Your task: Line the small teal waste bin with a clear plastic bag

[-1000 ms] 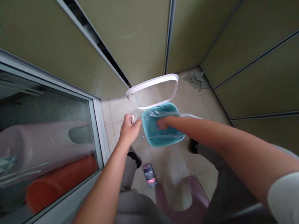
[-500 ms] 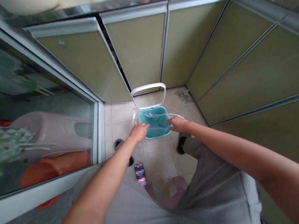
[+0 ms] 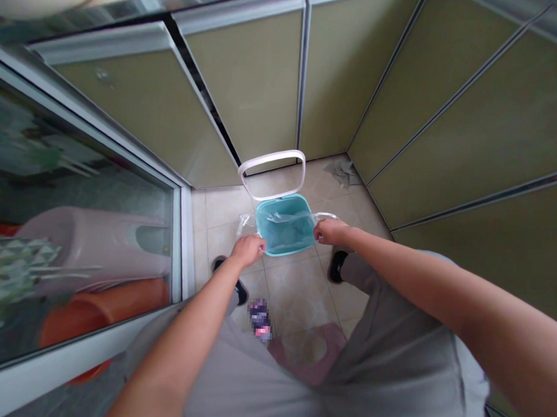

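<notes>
A teal bin (image 3: pixel 288 250) stands on the tiled floor between my feet. Its white rim frame (image 3: pixel 273 156) is tipped up at the far side. A clear plastic bag (image 3: pixel 282 218) lies across the bin's mouth, with edges spilling over the left and right sides. My left hand (image 3: pixel 248 251) is closed at the bin's near left corner, pinching the bag's edge. On the right side my right hand (image 3: pixel 330 231) is closed on the bag as well, beside the bin's rim.
Cabinet doors (image 3: pixel 248 87) rise behind the bin and along the right. A glass sliding door (image 3: pixel 177 240) borders the left. A grey cloth (image 3: pixel 343 173) lies in the floor corner. A blurred-out dark and pink object (image 3: pixel 259 319) and a pink ring-shaped thing (image 3: pixel 329 344) are near my legs.
Both hands have gone from loosely spread fingers to closed on the bag. My left hand has shifted left and slightly toward me, off the bin's opening.
</notes>
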